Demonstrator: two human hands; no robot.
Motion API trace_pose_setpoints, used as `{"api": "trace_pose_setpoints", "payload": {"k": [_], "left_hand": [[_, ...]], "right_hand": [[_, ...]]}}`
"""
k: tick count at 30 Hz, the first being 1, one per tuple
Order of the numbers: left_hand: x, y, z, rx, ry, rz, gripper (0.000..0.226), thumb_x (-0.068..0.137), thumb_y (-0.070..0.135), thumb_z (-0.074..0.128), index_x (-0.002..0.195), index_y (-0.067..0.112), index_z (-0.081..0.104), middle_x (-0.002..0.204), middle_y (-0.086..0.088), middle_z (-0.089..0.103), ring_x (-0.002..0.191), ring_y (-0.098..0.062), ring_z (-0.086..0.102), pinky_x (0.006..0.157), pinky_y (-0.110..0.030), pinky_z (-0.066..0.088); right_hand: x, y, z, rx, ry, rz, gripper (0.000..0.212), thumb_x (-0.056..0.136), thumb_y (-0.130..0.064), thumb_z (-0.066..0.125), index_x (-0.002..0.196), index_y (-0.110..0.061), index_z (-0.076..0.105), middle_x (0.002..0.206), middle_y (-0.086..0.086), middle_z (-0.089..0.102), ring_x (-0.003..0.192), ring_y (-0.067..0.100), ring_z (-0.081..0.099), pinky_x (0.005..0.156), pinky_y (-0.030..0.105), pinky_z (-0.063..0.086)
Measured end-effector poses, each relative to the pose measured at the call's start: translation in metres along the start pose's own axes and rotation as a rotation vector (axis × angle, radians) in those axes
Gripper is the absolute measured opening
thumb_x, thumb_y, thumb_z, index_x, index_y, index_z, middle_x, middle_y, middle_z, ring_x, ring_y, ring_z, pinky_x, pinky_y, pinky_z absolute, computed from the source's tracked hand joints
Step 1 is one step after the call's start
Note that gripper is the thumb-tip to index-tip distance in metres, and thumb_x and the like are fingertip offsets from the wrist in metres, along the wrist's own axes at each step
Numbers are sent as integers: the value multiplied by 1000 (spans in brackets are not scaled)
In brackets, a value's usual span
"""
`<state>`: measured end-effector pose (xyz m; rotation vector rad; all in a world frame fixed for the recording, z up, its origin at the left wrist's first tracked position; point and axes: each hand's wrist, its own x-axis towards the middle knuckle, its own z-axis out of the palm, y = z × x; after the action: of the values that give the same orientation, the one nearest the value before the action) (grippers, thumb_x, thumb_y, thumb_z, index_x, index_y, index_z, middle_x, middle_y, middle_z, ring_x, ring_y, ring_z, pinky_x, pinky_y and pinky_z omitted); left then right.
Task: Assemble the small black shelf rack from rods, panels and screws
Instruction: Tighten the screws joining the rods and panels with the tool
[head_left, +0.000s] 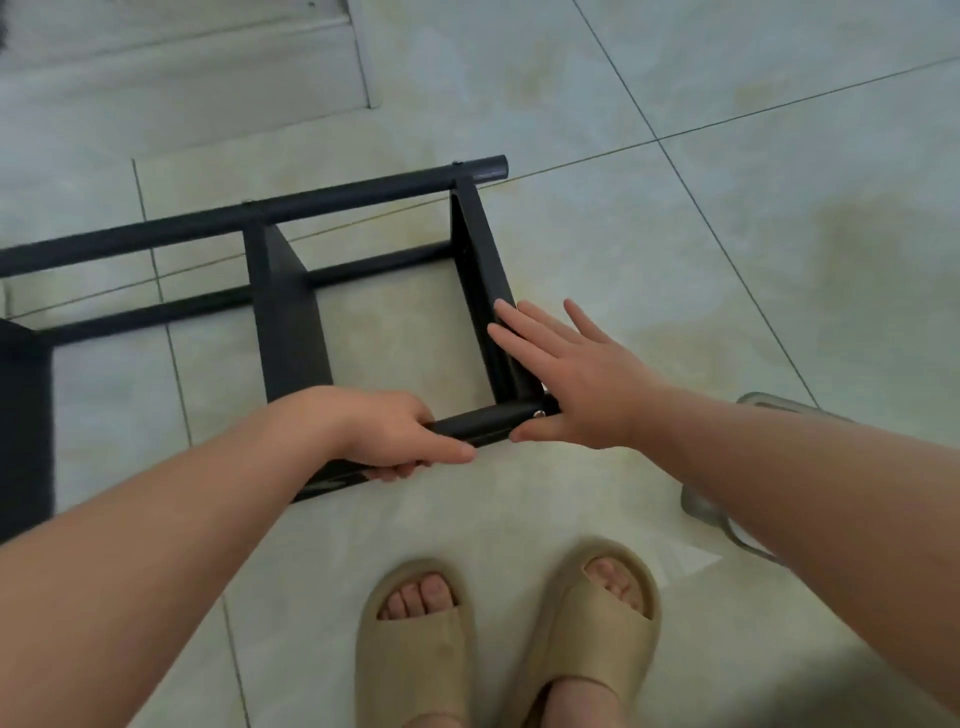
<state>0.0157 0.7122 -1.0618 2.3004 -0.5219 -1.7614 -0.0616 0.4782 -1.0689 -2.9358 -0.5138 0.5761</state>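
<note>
Black rack (291, 312) lies sideways on tile; your left hand (395, 434) grips its near rod (491, 423), likely steadying it, while your right hand (571, 384) presses flat, fingers straight, against the end panel (480, 260).

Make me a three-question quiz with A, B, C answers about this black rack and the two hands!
1. Where does the left hand hold the rack?
A. on the near rod
B. on a chair
C. on a wall

2. What colour are the slippers on the feet?
A. red
B. beige
C. blue

3. How is the right hand?
A. curled in a fist
B. gripping a screwdriver
C. open, fingers straight on a panel

Answers:
1 A, because its fingers curl round the rod nearest the feet.
2 B, because both slippers are a sandy beige.
3 C, because its straight fingers lie flat on the panel's end and hold nothing.
</note>
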Motion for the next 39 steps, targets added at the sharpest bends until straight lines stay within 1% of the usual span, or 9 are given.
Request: {"api": "trace_pose_setpoints", "payload": {"k": [4, 8, 13, 16, 21, 28, 32, 35, 39], "left_hand": [[-40, 19, -3, 268, 220, 14, 40, 90, 66, 54, 86, 27, 57, 78, 5, 62, 67, -13, 57, 56, -29, 37], [-80, 34, -23, 254, 440, 107, 35, 93, 60, 54, 87, 25, 55, 80, 2, 58, 71, -15, 55, 57, -29, 35], [-131, 57, -46, 218, 668, 252, 30, 91, 52, 63, 109, 30, 56, 93, 9, 56, 85, -15, 54, 70, -31, 42], [-149, 76, -52, 280, 684, 269, 28, 95, 47, 60, 112, 25, 61, 100, 2, 61, 90, -19, 56, 78, -35, 45], [-160, 95, -50, 329, 683, 226, 20, 100, 43, 52, 102, 23, 58, 88, 3, 55, 85, -20, 52, 65, -30, 34], [-129, 82, -27, 218, 759, 73, 20, 102, 46, 43, 98, 28, 51, 101, -1, 59, 97, -26, 54, 92, -44, 44], [-115, 74, -38, 233, 866, -29, 25, 102, 51, 37, 98, 30, 50, 101, 2, 60, 96, -25, 53, 87, -44, 37], [-107, 70, -46, 290, 936, -136, 30, 103, 52, 33, 106, 29, 52, 109, 1, 60, 104, -26, 52, 85, -44, 33], [-102, 68, -51, 280, 987, -219, 37, 103, 53, 32, 120, 26, 53, 121, -2, 56, 114, -28, 50, 94, -48, 34]], "right_hand": [[-3, -16, -35, 72, -41, 73, 93, 92, -62, 58, 162, -25, 10, 170, -8, -9, 156, 12, -9, 125, 42, -7], [-23, -27, -73, 130, 46, 114, 68, 103, -38, 53, 160, -24, 20, 170, -7, 7, 156, 11, -2, 126, 42, 1], [-52, -38, -116, 164, 196, 172, 57, 107, -22, 42, 159, -18, 22, 168, -4, 17, 157, 19, 1, 127, 41, 5], [-70, -41, -133, 172, 230, 194, 56, 107, -22, 39, 160, -16, 20, 168, -1, 18, 157, 21, 2, 127, 40, 4], [-91, -40, -143, 200, 290, 202, 59, 106, -19, 41, 160, -14, 19, 168, 0, 17, 156, 22, 3, 126, 39, 5], [-82, -47, -122, 260, 167, 260, 74, 104, -26, 49, 162, -16, 5, 171, 0, 0, 157, 22, -7, 127, 41, 5], [-58, -50, -123, 243, 175, 265, 75, 103, -28, 48, 162, -16, 2, 170, 1, -7, 156, 22, -10, 127, 44, 2], [-46, -48, -124, 232, 129, 262, 76, 104, -33, 47, 162, -17, 2, 170, -2, -12, 156, 18, -11, 126, 46, 2], [-42, -43, -125, 235, 37, 276, 77, 105, -43, 44, 162, -22, -2, 169, -7, -14, 156, 15, -13, 126, 47, 1]]}}
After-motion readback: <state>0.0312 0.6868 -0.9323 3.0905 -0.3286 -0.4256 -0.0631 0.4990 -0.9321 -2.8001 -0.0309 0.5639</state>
